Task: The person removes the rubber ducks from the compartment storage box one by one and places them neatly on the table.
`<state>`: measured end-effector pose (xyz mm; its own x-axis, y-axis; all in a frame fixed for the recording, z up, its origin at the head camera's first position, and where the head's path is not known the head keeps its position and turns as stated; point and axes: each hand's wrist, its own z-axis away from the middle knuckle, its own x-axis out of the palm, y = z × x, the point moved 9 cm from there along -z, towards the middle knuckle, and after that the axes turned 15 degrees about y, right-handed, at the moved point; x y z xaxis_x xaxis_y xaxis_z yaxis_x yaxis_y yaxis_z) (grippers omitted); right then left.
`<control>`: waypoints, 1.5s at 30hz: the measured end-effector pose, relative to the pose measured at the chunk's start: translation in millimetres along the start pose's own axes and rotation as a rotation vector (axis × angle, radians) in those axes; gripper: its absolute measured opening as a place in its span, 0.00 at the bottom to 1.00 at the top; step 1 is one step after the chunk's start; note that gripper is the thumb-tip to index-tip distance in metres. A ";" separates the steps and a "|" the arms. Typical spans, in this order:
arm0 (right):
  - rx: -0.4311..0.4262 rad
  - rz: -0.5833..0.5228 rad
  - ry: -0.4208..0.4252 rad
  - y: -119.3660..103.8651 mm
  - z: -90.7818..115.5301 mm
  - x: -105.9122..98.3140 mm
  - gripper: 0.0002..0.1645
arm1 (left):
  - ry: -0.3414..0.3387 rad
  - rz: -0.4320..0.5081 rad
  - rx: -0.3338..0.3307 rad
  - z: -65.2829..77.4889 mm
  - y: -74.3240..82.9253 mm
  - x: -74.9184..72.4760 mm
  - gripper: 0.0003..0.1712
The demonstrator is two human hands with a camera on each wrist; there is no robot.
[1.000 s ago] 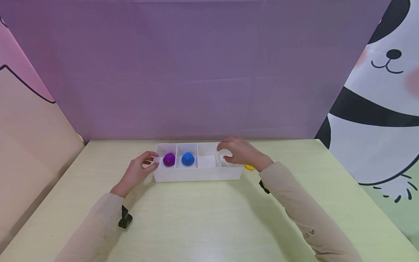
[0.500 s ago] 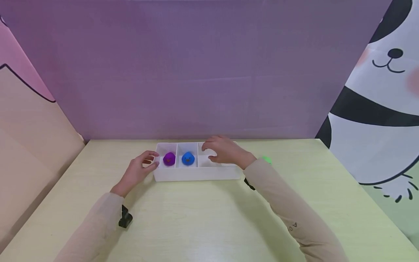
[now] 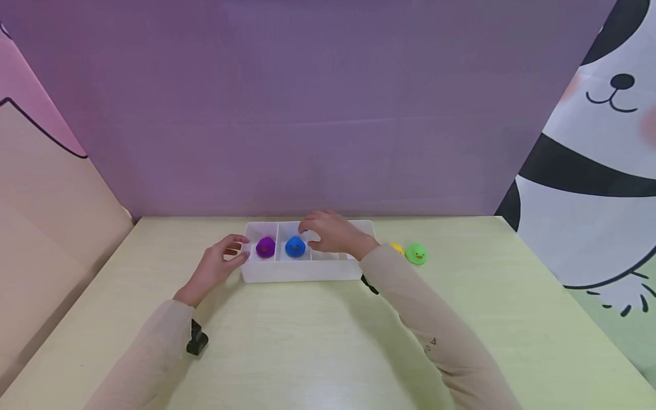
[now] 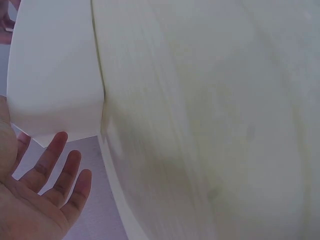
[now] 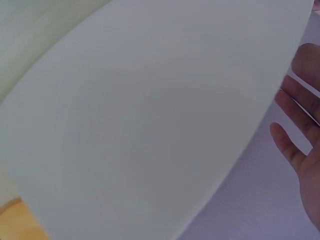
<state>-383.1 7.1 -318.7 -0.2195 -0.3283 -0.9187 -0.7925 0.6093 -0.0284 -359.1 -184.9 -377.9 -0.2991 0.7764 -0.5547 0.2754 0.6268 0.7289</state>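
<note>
A white divided tray [image 3: 302,272] stands on the table with several compartments in a row. The leftmost holds a purple toy duck [image 3: 265,247], and beside it sits a blue toy duck [image 3: 295,247] in its own compartment. My left hand [image 3: 221,262] is at the tray's left end, thumb and fingertips at the end wall; its other fingers spread loosely in the left wrist view. Over the tray, just right of the blue duck, hovers my right hand [image 3: 335,232], thumb and fingers apart and nothing held. That hand partly hides the right compartments.
Right of the tray, a yellow toy duck [image 3: 397,248], partly behind my sleeve, lies beside a green toy duck [image 3: 416,254]. A purple backdrop [image 3: 318,114] rises at the table's far edge. A panda-printed panel [image 3: 589,228] stands to the right.
My right hand has moved left above the tray, from the right-hand compartments to beside the blue duck. The green duck has come out from behind the sleeve. My left hand stays in place.
</note>
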 end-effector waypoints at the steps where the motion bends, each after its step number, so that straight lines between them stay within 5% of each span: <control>1: 0.003 0.004 0.001 0.2 -1.5 1.4 0.17 | 0.001 0.001 0.005 -0.1 0.2 0.2 0.18; 26: 0.086 0.040 -0.112 -1.3 -22.3 44.4 0.17 | -0.012 -0.003 -0.021 2.2 -1.5 -0.9 0.18; 45: 0.067 0.137 -0.159 -5.7 -26.8 50.7 0.15 | -0.004 -0.008 -0.009 1.3 -2.0 -1.5 0.18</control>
<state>-404.9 -32.4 -354.6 -0.2256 -0.1242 -0.9663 -0.7205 0.6889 0.0797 -358.1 -187.3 -379.1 -0.2978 0.7714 -0.5624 0.2644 0.6327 0.7278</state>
